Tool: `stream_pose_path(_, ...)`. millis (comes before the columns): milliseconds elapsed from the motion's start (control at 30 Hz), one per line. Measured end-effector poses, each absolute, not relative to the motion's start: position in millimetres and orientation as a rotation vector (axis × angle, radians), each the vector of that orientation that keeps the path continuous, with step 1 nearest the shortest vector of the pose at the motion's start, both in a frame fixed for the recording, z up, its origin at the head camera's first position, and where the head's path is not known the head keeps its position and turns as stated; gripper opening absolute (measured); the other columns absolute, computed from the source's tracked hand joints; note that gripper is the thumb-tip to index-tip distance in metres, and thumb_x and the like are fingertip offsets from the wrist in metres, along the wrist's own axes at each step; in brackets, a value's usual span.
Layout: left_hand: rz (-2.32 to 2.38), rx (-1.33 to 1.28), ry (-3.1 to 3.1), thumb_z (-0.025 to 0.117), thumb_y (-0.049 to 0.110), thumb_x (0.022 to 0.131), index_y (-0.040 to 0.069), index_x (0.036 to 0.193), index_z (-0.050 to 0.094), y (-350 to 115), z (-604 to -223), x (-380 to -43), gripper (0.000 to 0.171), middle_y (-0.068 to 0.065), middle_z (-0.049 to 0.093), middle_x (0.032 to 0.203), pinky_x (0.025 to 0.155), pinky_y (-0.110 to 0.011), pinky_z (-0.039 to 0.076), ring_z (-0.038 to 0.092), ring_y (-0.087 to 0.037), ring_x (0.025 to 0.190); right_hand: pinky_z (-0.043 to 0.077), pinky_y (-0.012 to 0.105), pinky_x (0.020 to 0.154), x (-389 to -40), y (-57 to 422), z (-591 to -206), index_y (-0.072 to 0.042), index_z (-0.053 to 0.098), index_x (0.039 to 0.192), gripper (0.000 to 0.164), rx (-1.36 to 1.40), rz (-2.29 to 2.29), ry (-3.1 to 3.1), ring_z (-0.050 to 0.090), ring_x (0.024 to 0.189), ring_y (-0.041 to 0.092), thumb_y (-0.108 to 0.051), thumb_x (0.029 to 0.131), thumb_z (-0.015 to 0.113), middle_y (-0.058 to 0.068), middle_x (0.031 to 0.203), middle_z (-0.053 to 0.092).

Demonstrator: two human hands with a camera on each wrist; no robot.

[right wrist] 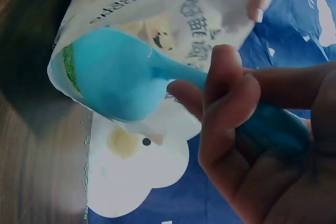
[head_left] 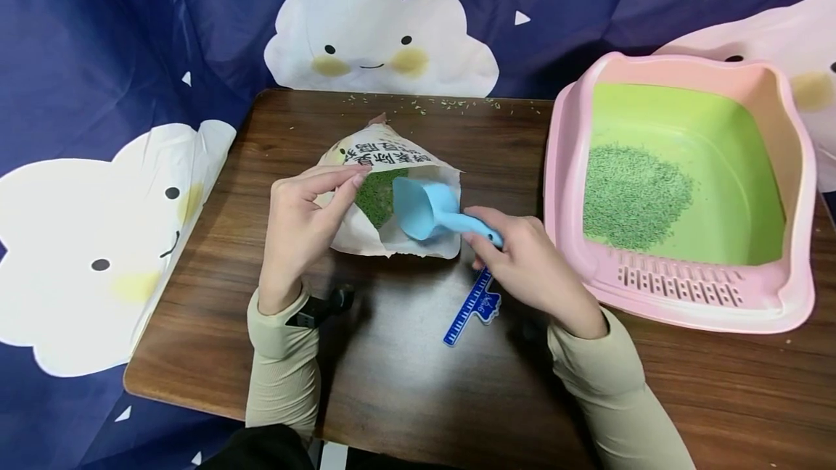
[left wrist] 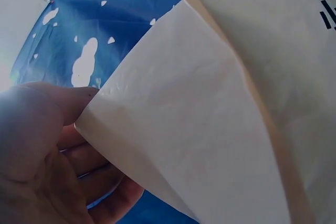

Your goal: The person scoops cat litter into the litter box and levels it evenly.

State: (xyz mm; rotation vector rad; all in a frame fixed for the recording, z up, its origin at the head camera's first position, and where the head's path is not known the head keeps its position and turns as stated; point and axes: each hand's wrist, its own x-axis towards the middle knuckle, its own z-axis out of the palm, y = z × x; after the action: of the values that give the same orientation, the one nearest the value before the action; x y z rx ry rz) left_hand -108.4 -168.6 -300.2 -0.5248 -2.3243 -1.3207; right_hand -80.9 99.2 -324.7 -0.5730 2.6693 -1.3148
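Observation:
A white printed bag [head_left: 398, 154] of green cat litter pellets [head_left: 376, 198] lies on the table, its torn mouth facing me. My left hand [head_left: 302, 220] pinches the edge of that mouth between thumb and fingers; the left wrist view shows the white flap [left wrist: 173, 108] in its grip. My right hand [head_left: 525, 260] grips the handle of a light blue scoop [head_left: 424, 209]. The scoop's bowl is at the bag's mouth, over the pellets, and in the right wrist view the bowl [right wrist: 118, 72] overlaps the opening with green showing beside it.
To the right stands a pink litter box [head_left: 679, 310] with a green inside and a heap of green pellets [head_left: 633, 198] in it. A blue ruler-like piece [head_left: 473, 307] lies in front of the bag. Loose pellets [head_left: 457, 104] are scattered along the table's [head_left: 215, 296] back edge.

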Motion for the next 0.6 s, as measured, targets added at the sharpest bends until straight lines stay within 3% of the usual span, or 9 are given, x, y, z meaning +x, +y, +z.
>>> stream_pose_path(300,-1.283,-0.551,-2.373,0.067,0.009,0.089,0.005,0.098,0.077,-168,-300,-109,0.014,-0.006,0.076,0.098,0.094,-0.022,0.050,0.070,-0.017,0.100,0.049,0.027,0.043,-98,71,-324,-0.008,0.063,0.124,0.032,-0.516,-1.202,2.595,0.059,0.044,0.011,-0.024,0.099,0.051,0.000,0.057,0.057)
stream_pose_path(600,-1.262,-0.557,-2.388,0.067,0.012,0.090,0.008,0.100,0.078,-168,-301,-109,0.015,-0.003,0.076,0.100,0.094,-0.021,0.050,0.070,-0.014,0.102,0.048,0.027,0.048,-119,59,-342,-0.003,0.066,0.113,0.025,-0.418,-1.437,2.337,0.060,0.048,0.017,-0.018,0.098,0.052,0.003,0.058,0.056)
